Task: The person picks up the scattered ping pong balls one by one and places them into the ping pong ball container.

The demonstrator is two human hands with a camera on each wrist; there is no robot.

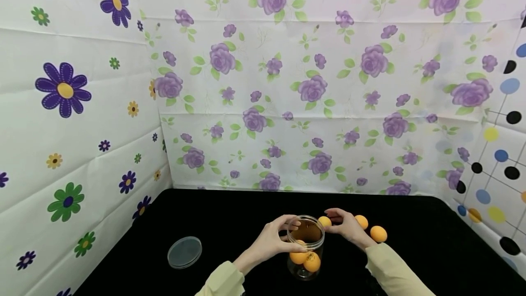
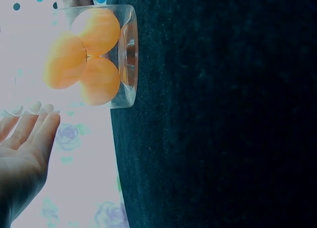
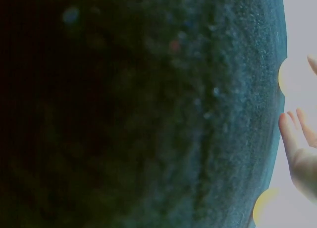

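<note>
A clear jar (image 1: 306,246) stands open on the black table (image 1: 230,223), with orange balls (image 1: 311,262) in its bottom. In the left wrist view the jar (image 2: 126,54) shows three balls (image 2: 96,32) packed together. My left hand (image 1: 283,229) grips the jar's rim from the left; its fingers (image 2: 34,126) appear pale beside the glass. My right hand (image 1: 334,223) pinches another orange ball (image 1: 324,221) just beside the jar's mouth, on its right. The right wrist view shows only dark table and my right hand's fingers (image 3: 297,148) at the edge.
Two loose orange balls (image 1: 361,221) (image 1: 378,233) lie on the table right of my right hand. The jar's clear round lid (image 1: 184,252) lies flat at the left. Flowered walls (image 1: 287,104) close in the table at the back and both sides.
</note>
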